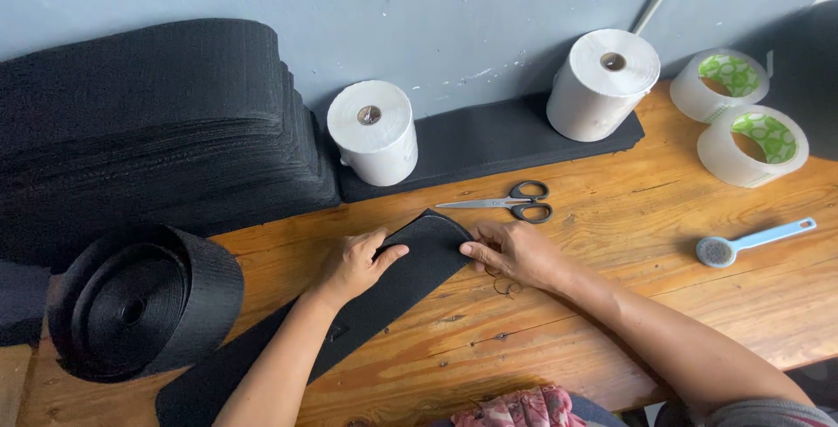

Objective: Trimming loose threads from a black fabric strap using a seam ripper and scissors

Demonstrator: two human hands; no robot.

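A long black fabric strip point(384, 296) lies diagonally on the wooden table point(628, 217), its far end folded over near the middle. My left hand point(353, 263) presses on the strip's left edge with the thumb on top of the fold. At the fold's right corner my right hand point(515, 252) pinches the fabric with fingers curled. Black-handled scissors point(511, 203) lie just beyond both hands, blades pointing left.
A tall stack of black fabric point(148, 121) and a black webbing roll point(144, 300) fill the left. Two white paper rolls point(374, 133) point(604, 84) stand by the wall on a black strip. Two clear tape rolls point(752, 143) and a blue-handled brush point(751, 242) lie right.
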